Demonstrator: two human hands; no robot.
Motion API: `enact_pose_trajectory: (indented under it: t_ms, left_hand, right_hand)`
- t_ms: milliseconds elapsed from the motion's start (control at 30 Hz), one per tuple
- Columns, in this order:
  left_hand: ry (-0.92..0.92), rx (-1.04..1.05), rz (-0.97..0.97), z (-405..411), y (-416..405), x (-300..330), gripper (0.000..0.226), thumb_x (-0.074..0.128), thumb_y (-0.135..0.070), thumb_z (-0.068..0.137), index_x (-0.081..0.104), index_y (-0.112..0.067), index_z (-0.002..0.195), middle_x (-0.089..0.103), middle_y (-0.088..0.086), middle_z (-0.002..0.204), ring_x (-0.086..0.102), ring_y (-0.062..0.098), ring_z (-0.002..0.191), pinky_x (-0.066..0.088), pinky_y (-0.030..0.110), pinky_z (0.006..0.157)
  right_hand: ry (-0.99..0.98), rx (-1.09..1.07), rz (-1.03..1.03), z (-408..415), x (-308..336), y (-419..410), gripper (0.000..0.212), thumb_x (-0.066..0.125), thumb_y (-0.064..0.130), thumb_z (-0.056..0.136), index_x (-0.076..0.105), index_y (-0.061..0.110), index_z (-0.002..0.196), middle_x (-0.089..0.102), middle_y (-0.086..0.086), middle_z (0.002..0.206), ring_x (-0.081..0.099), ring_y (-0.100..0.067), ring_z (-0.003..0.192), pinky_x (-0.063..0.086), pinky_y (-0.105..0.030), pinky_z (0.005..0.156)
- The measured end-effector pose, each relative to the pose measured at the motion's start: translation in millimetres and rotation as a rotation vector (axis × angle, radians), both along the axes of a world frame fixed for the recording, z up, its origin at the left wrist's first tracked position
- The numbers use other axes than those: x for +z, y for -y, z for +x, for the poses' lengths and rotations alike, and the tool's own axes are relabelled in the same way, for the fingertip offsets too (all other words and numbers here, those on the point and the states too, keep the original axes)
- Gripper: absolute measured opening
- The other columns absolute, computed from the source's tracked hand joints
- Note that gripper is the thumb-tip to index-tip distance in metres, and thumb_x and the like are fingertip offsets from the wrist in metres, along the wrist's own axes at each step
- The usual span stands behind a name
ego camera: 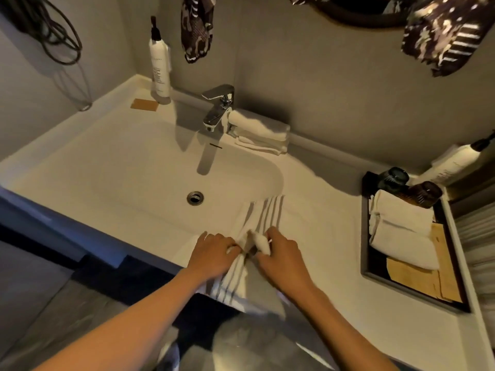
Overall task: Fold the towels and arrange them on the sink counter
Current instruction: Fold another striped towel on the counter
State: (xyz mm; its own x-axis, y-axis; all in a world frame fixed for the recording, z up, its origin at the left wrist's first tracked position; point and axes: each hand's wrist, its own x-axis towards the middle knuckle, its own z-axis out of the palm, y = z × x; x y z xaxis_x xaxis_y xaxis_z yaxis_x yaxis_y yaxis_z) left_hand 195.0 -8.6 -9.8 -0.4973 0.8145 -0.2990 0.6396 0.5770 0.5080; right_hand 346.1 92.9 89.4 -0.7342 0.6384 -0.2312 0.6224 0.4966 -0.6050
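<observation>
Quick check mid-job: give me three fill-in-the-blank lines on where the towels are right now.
1. Both hands grip the white towel with grey ___.
2. The folded white towel stack lies beside the chrome ___.
3. Two rolled white towels lie in the dark rectangular ___.

Missing: stripes; faucet; tray

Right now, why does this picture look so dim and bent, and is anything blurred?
Head view: warm, dim light; the chrome faucet throws a hard shadow into the white sink basin. The wide lens bows the counter edges. Both hands, left and right, and the striped white towel look slightly soft.
</observation>
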Motion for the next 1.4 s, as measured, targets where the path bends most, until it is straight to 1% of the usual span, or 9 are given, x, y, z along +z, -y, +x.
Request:
enact_pose_trajectory:
  t_ms: [133,233,433,567,700,867,1133,1300,1400]
  left_hand:
    - [0.326,0.375,0.205,-27.6,-6.8,11.1,0.035,0.038,-0.029,0.102,0.067,-0.012,0.113,0.069,0.007,0.116,0.061,0.025,0.107,0.046,0.031,0.088]
    - [0.253,0.253,0.054,-26.5,-11.1,14.2,0.035,0.042,-0.045,0.099,0.064,-0.019,0.111,0.069,0.005,0.111,0.062,0.026,0.102,0.049,0.037,0.087]
    - [0.159,0.213,-0.131,-20.1,-47.6,-0.3,0.058,0.041,-0.060,0.094,0.055,-0.012,0.122,0.061,0.007,0.123,0.058,0.027,0.105,0.049,0.037,0.088]
    - [0.442,0.429,-0.104,-22.9,-87.6,-4.5,0.092,0.060,-0.058,0.086,0.022,-0.003,0.150,0.041,0.015,0.148,0.047,0.034,0.129,0.045,0.035,0.093]
    - [0.824,0.661,-0.025,-36.2,-112.5,-4.4,0.090,0.081,-0.043,0.076,0.041,0.005,0.140,0.048,0.017,0.143,0.051,0.035,0.125,0.046,0.034,0.093]
    - [0.778,0.492,0.046,-28.0,-111.3,3.4,0.016,0.058,-0.018,0.092,0.060,-0.014,0.107,0.061,0.003,0.115,0.059,0.020,0.093,0.048,0.028,0.080]
    - [0.968,0.270,0.144,23.2,-148.1,17.8,0.034,0.053,-0.013,0.095,0.052,-0.026,0.126,0.062,-0.003,0.114,0.061,0.007,0.090,0.049,0.018,0.068]
    - [0.330,0.270,0.193,41.1,-170.1,15.8,0.031,0.052,-0.031,0.092,0.053,-0.016,0.120,0.064,0.006,0.106,0.063,0.027,0.092,0.047,0.028,0.071]
    - [0.288,0.387,0.142,16.4,-172.0,11.1,0.026,0.051,-0.037,0.092,0.056,-0.015,0.106,0.062,0.000,0.096,0.060,0.023,0.083,0.050,0.031,0.070]
  right_hand:
    - [0.155,0.435,-0.211,-7.3,-30.0,64.0,0.033,0.058,0.038,0.089,0.051,0.018,0.115,0.065,-0.010,0.100,0.062,-0.028,0.091,0.048,-0.036,0.071]
    - [0.157,0.423,-0.416,-0.7,-41.1,50.9,0.043,0.059,0.055,0.086,0.061,0.022,0.113,0.067,0.002,0.097,0.062,-0.012,0.085,0.052,-0.032,0.081]
    - [0.139,0.141,0.356,29.2,-52.2,-74.2,0.023,0.048,0.037,0.097,0.063,0.020,0.098,0.065,-0.003,0.091,0.060,-0.026,0.086,0.049,-0.040,0.070]
    - [0.211,0.205,0.630,6.7,-63.0,-107.5,0.024,0.051,0.032,0.095,0.066,0.015,0.103,0.066,-0.008,0.106,0.059,-0.032,0.098,0.050,-0.039,0.074]
    - [0.109,0.070,0.556,-39.0,-65.3,-138.0,0.035,0.046,0.032,0.096,0.058,0.013,0.123,0.058,-0.013,0.130,0.050,-0.034,0.122,0.043,-0.043,0.095]
    - [0.336,0.012,0.521,-55.5,-77.5,-170.5,0.039,0.043,0.048,0.095,0.054,0.017,0.115,0.059,-0.009,0.115,0.052,-0.033,0.109,0.043,-0.046,0.088]
    - [0.561,-0.115,0.578,11.9,-60.4,-215.5,0.014,0.051,0.026,0.093,0.056,0.016,0.101,0.062,-0.006,0.105,0.055,-0.030,0.103,0.039,-0.042,0.083]
    - [0.319,-0.039,0.441,9.9,-61.5,-227.4,0.033,0.050,0.024,0.094,0.054,0.014,0.125,0.060,-0.010,0.121,0.052,-0.034,0.112,0.045,-0.043,0.087]
    - [0.247,-0.003,0.317,-9.1,-64.8,-224.5,0.037,0.049,0.041,0.095,0.057,0.017,0.122,0.062,-0.009,0.118,0.054,-0.034,0.110,0.046,-0.041,0.083]
